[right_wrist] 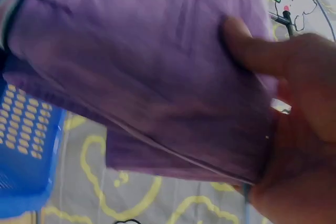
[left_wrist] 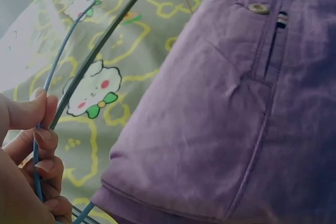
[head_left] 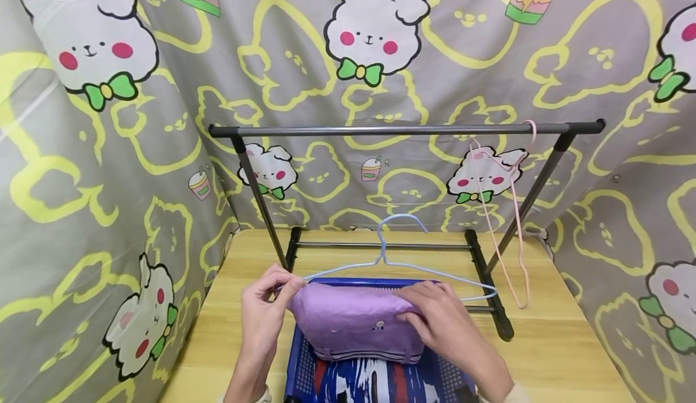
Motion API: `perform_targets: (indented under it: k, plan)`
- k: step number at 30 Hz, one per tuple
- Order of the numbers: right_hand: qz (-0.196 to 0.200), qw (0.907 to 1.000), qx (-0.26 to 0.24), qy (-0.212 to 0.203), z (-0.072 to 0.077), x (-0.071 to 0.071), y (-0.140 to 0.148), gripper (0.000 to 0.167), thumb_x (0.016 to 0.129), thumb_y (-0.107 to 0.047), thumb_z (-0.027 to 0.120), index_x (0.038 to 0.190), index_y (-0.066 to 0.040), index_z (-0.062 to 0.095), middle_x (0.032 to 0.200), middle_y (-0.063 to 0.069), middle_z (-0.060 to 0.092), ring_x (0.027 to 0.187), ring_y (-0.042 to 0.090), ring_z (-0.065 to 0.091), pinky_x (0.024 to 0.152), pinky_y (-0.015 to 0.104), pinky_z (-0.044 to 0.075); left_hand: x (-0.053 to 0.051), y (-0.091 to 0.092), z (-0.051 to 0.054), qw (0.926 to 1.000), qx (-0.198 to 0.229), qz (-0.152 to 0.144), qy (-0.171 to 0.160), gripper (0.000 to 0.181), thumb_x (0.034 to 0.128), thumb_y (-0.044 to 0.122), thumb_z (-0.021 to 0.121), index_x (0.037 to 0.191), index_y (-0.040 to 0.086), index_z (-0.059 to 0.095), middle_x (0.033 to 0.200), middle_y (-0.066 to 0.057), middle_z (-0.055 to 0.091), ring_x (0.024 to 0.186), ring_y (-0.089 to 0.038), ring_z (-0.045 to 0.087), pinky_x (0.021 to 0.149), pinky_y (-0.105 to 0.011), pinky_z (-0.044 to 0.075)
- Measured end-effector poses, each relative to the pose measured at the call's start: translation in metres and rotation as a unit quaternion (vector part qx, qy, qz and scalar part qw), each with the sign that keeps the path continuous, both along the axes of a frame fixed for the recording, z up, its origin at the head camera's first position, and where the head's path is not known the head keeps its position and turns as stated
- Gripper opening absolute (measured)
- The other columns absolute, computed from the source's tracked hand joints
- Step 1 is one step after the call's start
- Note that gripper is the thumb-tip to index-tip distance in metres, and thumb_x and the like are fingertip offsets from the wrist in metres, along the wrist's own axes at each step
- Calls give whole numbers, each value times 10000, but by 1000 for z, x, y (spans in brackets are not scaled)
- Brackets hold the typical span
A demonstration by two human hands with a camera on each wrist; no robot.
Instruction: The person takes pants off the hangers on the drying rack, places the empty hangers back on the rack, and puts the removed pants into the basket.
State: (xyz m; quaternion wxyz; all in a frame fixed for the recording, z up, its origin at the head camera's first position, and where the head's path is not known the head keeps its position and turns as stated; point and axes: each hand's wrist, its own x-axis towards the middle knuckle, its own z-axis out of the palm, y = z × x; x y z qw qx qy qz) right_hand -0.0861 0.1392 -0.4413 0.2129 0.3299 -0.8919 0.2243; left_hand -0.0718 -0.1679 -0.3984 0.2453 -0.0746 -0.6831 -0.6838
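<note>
Purple pants [head_left: 359,312] with belt loops and a striped waistband edge hang above a blue basket [head_left: 293,354]. Behind them stands a light blue hanger [head_left: 383,249], hook up, its bottom partly hidden by the cloth. In the left wrist view my left hand [left_wrist: 31,156] curls its fingers round the hanger's wire, beside the pants. From the head, that left hand [head_left: 266,312] is at the pants' upper left corner. My right hand [head_left: 443,312] pinches the pants' upper right side, thumb in front, also in the right wrist view. Whether it also holds the hanger is hidden.
A black and grey clothes rack [head_left: 348,131] stands behind the basket on the wooden table [head_left: 217,330]. A pink hanger [head_left: 522,252] hangs at its right end. Blue, white and red patterned cloth [head_left: 359,382] lies in the basket. A patterned curtain [head_left: 217,58] surrounds the table.
</note>
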Motion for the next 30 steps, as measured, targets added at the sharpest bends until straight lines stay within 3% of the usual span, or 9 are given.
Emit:
perform_targets:
  k: [4, 11, 18, 26, 30]
  plan:
    - [149, 9992, -279, 253, 0, -2, -4, 210, 851, -192, 794, 1061, -193, 785, 1018, -76, 748, 952, 132, 679, 854, 405, 441, 3, -5, 2, 9997, -173, 102, -102, 130, 870, -110, 733, 778, -20, 750, 740, -52, 621, 724, -110, 521, 684, -209, 395]
    - [217, 9956, -810, 408, 7, -3, -3, 242, 830, -63, 756, 1052, -147, 802, 1003, -56, 759, 931, 158, 698, 883, 398, 412, 2, -5, 1, 9993, -359, 67, -3, 140, 870, -111, 735, 783, -2, 757, 752, -67, 641, 730, -119, 557, 677, -204, 429]
    - [62, 9866, -1216, 1088, 9, -4, -6, 274, 751, 20, 701, 988, -61, 813, 940, 17, 772, 856, 218, 710, 855, 421, 413, 1, -7, -4, 9978, -649, -141, -57, 137, 887, -87, 732, 807, 22, 753, 775, -89, 647, 724, -99, 554, 672, -205, 444]
    - [-15, 9863, -899, 1385, 17, 1, -12, 263, 812, -54, 610, 987, -74, 805, 922, 45, 763, 842, 236, 693, 877, 467, 427, 3, -8, -7, 9974, -667, 155, -207, 147, 874, -81, 748, 778, 31, 747, 745, -65, 629, 721, -102, 535, 671, -211, 434]
    - [-69, 9884, -732, 1329, 19, 2, -16, 255, 821, -44, 620, 992, -69, 807, 920, 43, 763, 841, 236, 697, 902, 450, 471, 3, -7, -10, 9966, -760, 306, -87, 147, 873, -83, 750, 768, 18, 743, 732, -71, 625, 712, -92, 524, 664, -196, 428]
